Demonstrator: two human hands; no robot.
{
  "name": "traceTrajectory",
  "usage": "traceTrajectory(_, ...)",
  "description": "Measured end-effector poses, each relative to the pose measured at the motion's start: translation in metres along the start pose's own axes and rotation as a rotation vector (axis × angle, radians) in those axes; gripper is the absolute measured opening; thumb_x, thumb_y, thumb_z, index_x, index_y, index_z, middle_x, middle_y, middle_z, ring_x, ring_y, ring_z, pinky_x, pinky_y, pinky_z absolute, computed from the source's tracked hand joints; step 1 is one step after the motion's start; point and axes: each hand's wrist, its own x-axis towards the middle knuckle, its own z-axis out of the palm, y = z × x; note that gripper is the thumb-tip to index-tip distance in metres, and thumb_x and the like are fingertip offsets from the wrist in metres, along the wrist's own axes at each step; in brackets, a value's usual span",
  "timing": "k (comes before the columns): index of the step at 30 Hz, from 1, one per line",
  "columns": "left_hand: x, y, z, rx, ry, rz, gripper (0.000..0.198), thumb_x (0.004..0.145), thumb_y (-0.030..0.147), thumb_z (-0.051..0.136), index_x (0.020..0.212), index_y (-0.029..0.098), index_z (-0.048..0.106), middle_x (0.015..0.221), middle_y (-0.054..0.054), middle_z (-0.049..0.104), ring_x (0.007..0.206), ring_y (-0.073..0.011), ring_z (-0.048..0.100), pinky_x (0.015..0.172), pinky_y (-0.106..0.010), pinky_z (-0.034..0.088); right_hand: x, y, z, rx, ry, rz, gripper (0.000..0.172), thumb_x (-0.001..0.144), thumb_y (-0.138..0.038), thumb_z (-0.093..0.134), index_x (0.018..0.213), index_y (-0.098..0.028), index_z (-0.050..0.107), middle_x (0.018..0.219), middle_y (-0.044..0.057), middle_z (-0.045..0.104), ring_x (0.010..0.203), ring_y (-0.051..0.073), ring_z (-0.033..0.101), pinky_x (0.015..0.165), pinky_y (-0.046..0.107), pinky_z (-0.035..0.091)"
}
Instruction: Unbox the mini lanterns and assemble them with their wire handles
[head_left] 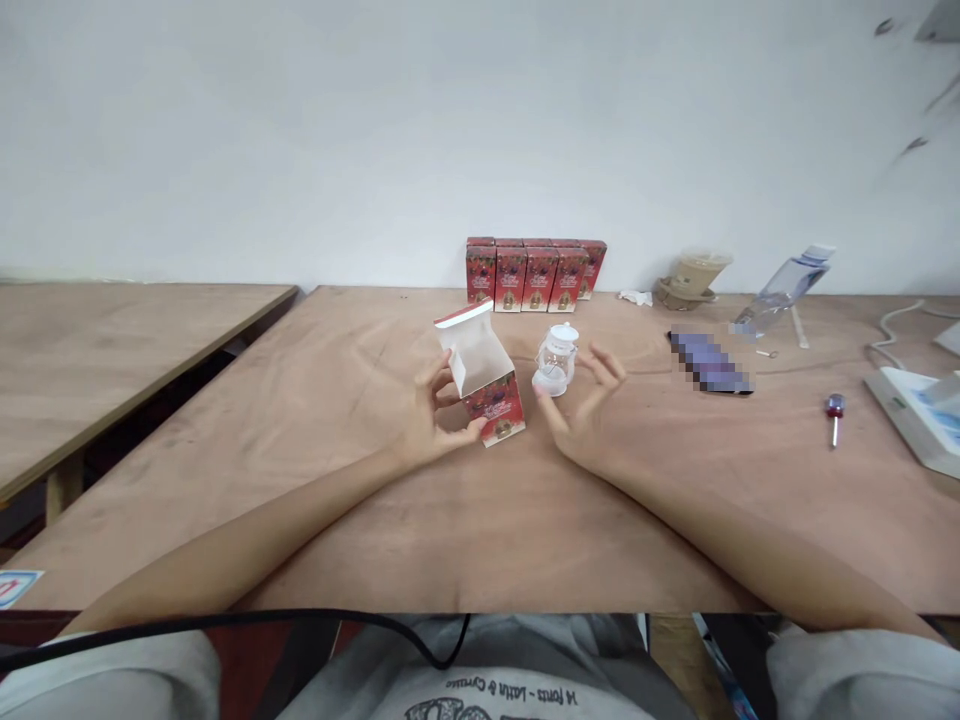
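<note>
My left hand (442,415) grips a small red printed carton (495,408), thumb on its front and fingers along its left side. The carton tilts, and its raised top flap shows the white inside. Just to the right is a small white lantern (557,360) with clear sides and a domed cap, leaning slightly. My right hand (585,410) has it between the thumb at its base and a finger at its right side; the other fingers are spread away from it. Whether the lantern's base touches the table cannot be made out.
Several red cartons (525,278) stand in rows against the wall. To the right are a drink cup (699,272), a tilted plastic bottle (784,290), a pixelated phone (709,362), a small screwdriver (835,418) and a white tray (919,415). A black cable (337,614) crosses the front edge.
</note>
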Motion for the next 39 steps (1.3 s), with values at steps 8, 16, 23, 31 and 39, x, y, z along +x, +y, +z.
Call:
traceTrajectory(8,0.018,0.017,-0.007,0.089,-0.126,-0.085,0.079,0.065,0.028,0.074,0.133,0.033,0.034,0.115,-0.008,0.044,0.095,-0.0227,0.058,0.074,-0.043,0.059,0.013,0.050,0.012,0.217,-0.285,0.557,0.083,0.069,-0.047,0.069,0.135,-0.022,0.026,0.127,0.015,0.052,0.105,0.027,0.060,0.089,0.049,0.048)
traceTrajectory(16,0.037,0.031,-0.002,-0.122,-0.142,-0.371,0.077,0.056,0.028,0.080,0.113,0.029,0.028,0.114,-0.004,0.047,0.078,-0.0156,0.063,0.068,-0.038,0.057,0.069,0.015,-0.020,0.506,0.048,0.456,0.063,0.074,-0.056,0.060,0.126,-0.027,0.039,0.121,0.009,0.057,0.109,0.024,0.059,0.084,0.039,0.053)
traceTrajectory(23,0.034,0.019,0.013,-0.113,-0.153,-0.278,0.072,0.061,0.029,0.079,0.108,0.028,0.025,0.122,-0.006,0.046,0.107,-0.0245,0.059,0.090,-0.049,0.052,0.115,-0.051,-0.038,0.918,-0.420,0.482,0.056,0.075,-0.067,0.048,0.115,-0.029,0.046,0.107,0.005,0.063,0.095,0.023,0.065,0.068,0.034,0.057)
traceTrajectory(31,0.033,0.008,0.013,-0.219,-0.133,-0.235,0.066,0.063,0.025,0.079,0.101,0.028,0.025,0.113,-0.005,0.048,0.092,-0.0217,0.065,0.079,-0.049,0.058,0.100,-0.024,-0.012,0.413,-0.287,0.216,0.071,0.081,-0.052,0.055,0.139,-0.031,0.020,0.136,0.009,0.042,0.114,0.023,0.055,0.086,0.041,0.054)
traceTrajectory(39,0.034,0.004,0.015,-0.235,-0.126,-0.174,0.066,0.062,0.023,0.079,0.101,0.027,0.026,0.112,-0.005,0.048,0.098,-0.0231,0.061,0.083,-0.054,0.056,0.110,-0.026,-0.033,0.187,-0.467,0.003,0.080,0.074,-0.046,0.068,0.139,-0.027,0.027,0.134,0.009,0.045,0.112,0.027,0.055,0.087,0.042,0.053)
